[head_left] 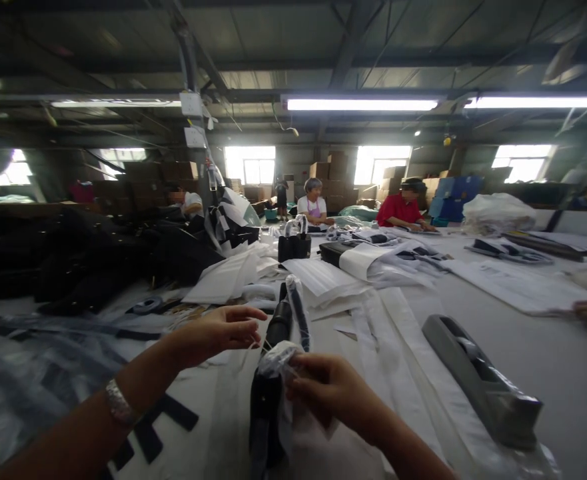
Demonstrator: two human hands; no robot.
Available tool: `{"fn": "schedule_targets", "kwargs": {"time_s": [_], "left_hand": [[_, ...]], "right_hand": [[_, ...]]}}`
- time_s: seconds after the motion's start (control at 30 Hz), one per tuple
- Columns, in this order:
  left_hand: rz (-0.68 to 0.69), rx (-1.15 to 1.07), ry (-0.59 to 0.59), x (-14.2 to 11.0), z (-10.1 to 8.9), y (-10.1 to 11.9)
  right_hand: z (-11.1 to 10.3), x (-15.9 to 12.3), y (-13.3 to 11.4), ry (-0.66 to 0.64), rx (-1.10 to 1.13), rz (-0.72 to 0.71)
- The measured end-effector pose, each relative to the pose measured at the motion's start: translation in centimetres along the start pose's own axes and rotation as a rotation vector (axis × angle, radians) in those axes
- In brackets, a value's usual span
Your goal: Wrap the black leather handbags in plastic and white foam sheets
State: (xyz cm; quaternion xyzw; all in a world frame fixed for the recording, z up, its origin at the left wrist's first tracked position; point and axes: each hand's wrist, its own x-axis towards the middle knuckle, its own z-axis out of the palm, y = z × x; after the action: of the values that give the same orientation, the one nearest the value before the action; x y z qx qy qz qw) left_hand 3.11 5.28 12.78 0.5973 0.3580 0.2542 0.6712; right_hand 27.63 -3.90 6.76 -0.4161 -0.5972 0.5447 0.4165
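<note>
A black handbag [267, 403] stands on the table before me, seen edge-on. Its handles [300, 313] rise from the top, covered in clear plastic. My right hand [330, 383] pinches the plastic wrap [279, 359] at the base of the near handle. Left of the bag, my left hand [230, 328] has its index finger stretched out and its lower fingers curled on a thin pale string [250, 345] that runs towards the handle. The string's far end is hidden by the plastic.
A grey tape dispenser [483, 380] stands at right. White wrapping sheets [323, 280] and another black handbag [294, 248] lie ahead. Dark strips in plastic [58, 373] and a heap of black bags [88, 253] fill the left. Co-workers [406, 207] sit across the table.
</note>
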Motion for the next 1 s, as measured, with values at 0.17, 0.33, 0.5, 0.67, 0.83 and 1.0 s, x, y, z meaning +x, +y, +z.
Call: {"fn": "schedule_targets", "kwargs": {"time_s": [0.17, 0.33, 0.5, 0.67, 0.83, 1.0], "left_hand": [[0.128, -0.335, 0.098, -1.9, 1.3, -0.8], [0.25, -0.298, 0.101, -2.1, 3.5, -1.0], [0.417, -0.075, 0.143, -1.3, 5.5, -1.2], [0.499, 0.023, 0.258, -1.2, 6.8, -0.5], [0.535, 0.05, 0.198, -1.8, 6.9, 0.0], [0.64, 0.363, 0.153, -2.3, 7.0, 1.1]], "right_hand": [[-1.1, -1.4, -0.8, 0.206, -0.403, -0.055], [-0.9, -1.7, -3.0, 0.366, -0.48, -0.171], [0.5, -0.2, -4.3, 0.309, -0.049, -0.223], [1.3, 1.5, -4.8, 0.238, 0.083, -0.225], [1.0, 2.3, -5.6, 0.129, -0.013, -0.239], [0.4, 3.5, -6.2, -0.022, -0.046, -0.215]]}}
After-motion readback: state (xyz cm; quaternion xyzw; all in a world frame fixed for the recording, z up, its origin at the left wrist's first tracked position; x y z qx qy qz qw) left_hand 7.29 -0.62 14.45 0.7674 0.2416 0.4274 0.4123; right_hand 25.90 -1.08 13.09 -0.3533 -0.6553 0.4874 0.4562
